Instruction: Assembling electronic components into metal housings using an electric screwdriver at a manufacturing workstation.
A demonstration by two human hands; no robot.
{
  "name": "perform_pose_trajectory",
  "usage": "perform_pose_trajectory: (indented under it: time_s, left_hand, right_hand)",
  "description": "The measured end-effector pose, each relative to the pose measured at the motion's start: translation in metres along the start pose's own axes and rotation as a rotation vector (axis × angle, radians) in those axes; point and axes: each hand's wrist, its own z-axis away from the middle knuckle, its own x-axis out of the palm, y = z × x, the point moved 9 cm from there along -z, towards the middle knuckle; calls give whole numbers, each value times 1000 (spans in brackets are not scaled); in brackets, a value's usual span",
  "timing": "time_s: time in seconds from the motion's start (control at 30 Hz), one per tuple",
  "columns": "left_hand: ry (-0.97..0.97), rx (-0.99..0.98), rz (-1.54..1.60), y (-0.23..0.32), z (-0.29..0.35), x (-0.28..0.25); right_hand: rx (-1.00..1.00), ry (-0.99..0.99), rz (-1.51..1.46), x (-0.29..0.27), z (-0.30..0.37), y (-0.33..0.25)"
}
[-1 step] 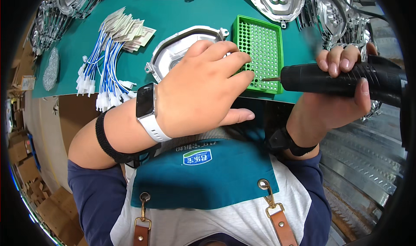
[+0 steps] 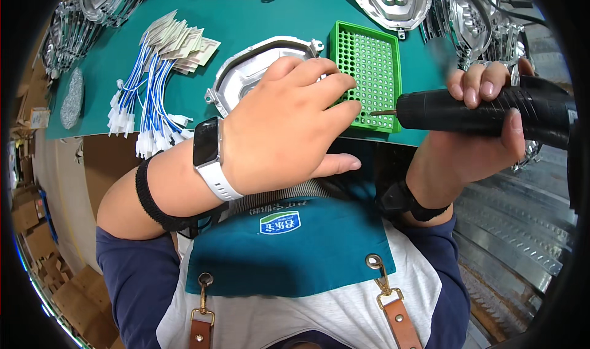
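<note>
In my right hand (image 2: 479, 109) is a black electric screwdriver (image 2: 455, 113), my fingers wrapped round its body. Its thin bit (image 2: 384, 113) points left over a green screw tray (image 2: 398, 72), whose holes hold small silver pieces in many rows; its left columns look dark. My left hand (image 2: 295, 118) is open, palm down, with the thumb apart and the fingertips at the tray's left side. What lies under those fingertips is hidden. Beneath and beyond this hand sits a silver metal housing (image 2: 236, 72), partly covered by the hand.
Blue-and-white cables (image 2: 161, 91) with white connectors and pale tags lie left on the green tabletop (image 2: 246, 11). A crumpled silvery bundle (image 2: 72, 100) is at the far left. Metal housings are stacked at the back left (image 2: 101, 1) and right (image 2: 470, 23). Another housing (image 2: 362, 11) holds dark-centred rings.
</note>
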Motion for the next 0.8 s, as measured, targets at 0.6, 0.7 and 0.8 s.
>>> perform_pose_trajectory:
  time_s: [0.6,0.7,0.8]
  left_hand:
    - [-40,24,25,3,0,10]
    - [-20,32,23,5,-5,10]
    - [-58,13,-3,3,-7,12]
  right_hand:
    - [29,108,198,-4,3,20]
    - [35,125,190,-11,2,16]
    - [100,90,20,-17,-1,25]
